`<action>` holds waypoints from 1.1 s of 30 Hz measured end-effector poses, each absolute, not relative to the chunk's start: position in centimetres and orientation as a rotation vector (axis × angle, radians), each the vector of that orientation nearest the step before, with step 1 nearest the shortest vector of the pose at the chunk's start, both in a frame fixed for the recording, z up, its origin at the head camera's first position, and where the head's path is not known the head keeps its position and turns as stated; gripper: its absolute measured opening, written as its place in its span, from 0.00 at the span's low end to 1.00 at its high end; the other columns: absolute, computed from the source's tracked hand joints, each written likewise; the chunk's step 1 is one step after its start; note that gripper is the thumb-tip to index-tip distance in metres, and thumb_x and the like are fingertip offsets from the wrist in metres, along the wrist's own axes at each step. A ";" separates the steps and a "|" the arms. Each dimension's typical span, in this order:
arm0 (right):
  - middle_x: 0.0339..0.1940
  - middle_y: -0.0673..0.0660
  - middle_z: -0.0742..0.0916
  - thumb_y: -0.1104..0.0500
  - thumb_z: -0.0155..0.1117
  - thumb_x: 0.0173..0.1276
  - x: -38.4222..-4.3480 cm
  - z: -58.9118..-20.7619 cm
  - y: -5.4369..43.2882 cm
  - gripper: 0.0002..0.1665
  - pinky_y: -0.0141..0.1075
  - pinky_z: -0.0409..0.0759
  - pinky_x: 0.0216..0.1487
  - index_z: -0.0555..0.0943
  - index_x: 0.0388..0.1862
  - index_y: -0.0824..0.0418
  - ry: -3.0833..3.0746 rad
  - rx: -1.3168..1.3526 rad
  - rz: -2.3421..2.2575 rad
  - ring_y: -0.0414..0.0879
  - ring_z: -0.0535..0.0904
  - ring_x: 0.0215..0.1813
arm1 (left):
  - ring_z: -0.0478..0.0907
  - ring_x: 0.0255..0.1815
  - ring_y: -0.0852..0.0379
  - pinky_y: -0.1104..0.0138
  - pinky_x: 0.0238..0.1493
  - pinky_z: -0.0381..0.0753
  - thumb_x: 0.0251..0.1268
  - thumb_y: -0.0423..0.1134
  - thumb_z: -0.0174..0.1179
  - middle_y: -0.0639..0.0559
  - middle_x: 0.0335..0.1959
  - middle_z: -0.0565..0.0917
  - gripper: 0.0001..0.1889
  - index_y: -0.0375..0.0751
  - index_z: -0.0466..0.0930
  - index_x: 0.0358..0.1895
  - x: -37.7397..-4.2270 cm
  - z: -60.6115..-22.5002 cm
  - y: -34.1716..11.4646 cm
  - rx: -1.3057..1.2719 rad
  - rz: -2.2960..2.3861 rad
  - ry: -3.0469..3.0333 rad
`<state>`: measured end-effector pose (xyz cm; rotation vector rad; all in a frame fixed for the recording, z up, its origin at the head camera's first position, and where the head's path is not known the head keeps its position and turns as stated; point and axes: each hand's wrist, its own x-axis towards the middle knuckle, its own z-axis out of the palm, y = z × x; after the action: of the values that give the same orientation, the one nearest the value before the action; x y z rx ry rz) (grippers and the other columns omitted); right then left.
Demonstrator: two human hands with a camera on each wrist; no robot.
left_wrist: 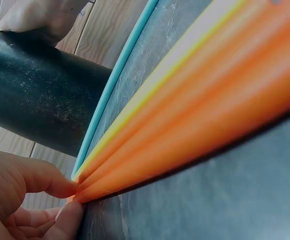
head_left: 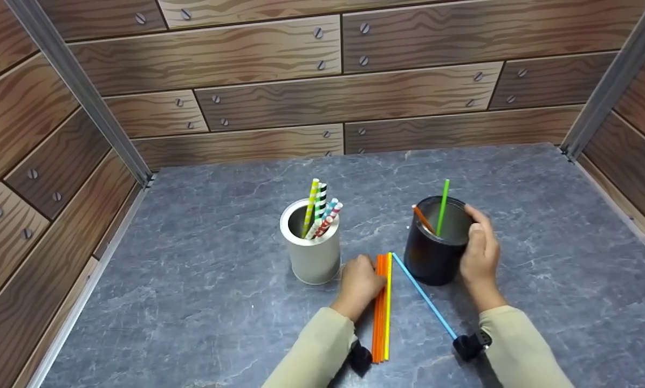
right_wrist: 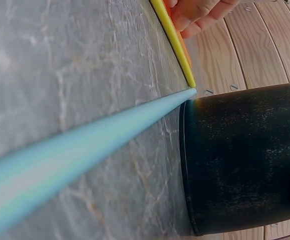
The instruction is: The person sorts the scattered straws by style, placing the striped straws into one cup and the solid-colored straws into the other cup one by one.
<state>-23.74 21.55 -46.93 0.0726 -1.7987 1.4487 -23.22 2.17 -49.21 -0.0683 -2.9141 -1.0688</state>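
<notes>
Orange straws (head_left: 379, 318) lie side by side on the tabletop with a yellow straw (head_left: 388, 318) along their right edge. My left hand (head_left: 359, 285) is at their upper part; in the left wrist view its thumb and fingers (left_wrist: 67, 220) pinch at the orange ends. My right hand (head_left: 480, 256) holds the black cup (head_left: 433, 258) by its right side, with fingers at the rim. Inside that cup lean a green straw (head_left: 444, 207) and a short-showing orange straw (head_left: 423, 218). A blue straw (head_left: 425, 296) lies slanted between the yellow straw and my right wrist.
Left of the bundle stands a white cup (head_left: 314, 261) holding several striped paper straws (head_left: 311, 207). The grey marbled tabletop (head_left: 209, 285) is bounded by wood-patterned walls (head_left: 279, 59) at the back and sides.
</notes>
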 end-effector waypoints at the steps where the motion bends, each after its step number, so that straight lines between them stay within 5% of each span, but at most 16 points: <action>1: 0.54 0.62 0.80 0.69 0.34 0.68 -23.8 -47.0 21.6 0.23 0.22 0.65 0.57 0.73 0.54 0.77 -1.797 0.073 1.451 0.29 0.70 0.55 | 0.66 0.17 0.56 0.69 0.18 0.66 0.37 0.32 0.64 0.55 0.14 0.70 0.12 0.45 0.67 0.14 -23.3 -49.2 2.3 -0.067 -1.072 -2.918; 11: 0.54 0.56 0.81 0.68 0.33 0.68 -23.7 -46.8 21.5 0.24 0.22 0.65 0.58 0.73 0.54 0.75 -1.801 0.059 1.469 0.30 0.71 0.55 | 0.69 0.18 0.51 0.64 0.21 0.72 0.36 0.32 0.63 0.51 0.15 0.72 0.09 0.41 0.70 0.17 -23.4 -49.4 3.0 -0.144 -0.994 -2.903; 18: 0.53 0.54 0.82 0.69 0.33 0.67 -23.7 -46.8 21.4 0.24 0.22 0.65 0.58 0.72 0.54 0.78 -1.788 0.074 1.471 0.30 0.71 0.55 | 0.64 0.17 0.54 0.67 0.18 0.66 0.37 0.29 0.61 0.53 0.14 0.69 0.11 0.43 0.66 0.14 -23.3 -49.5 2.9 -0.120 -1.101 -2.872; 33: 0.53 0.51 0.82 0.69 0.33 0.68 -23.7 -46.9 21.5 0.23 0.23 0.65 0.58 0.72 0.54 0.77 -1.782 0.083 1.482 0.30 0.71 0.55 | 0.76 0.25 0.54 0.68 0.29 0.76 0.39 0.32 0.66 0.52 0.23 0.81 0.07 0.40 0.82 0.28 -23.2 -49.8 2.4 -0.070 -1.186 -2.843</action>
<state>-23.66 21.45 -46.87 0.0834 -1.7817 1.4820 -23.24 2.38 -49.82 -0.0697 -2.8431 -1.1860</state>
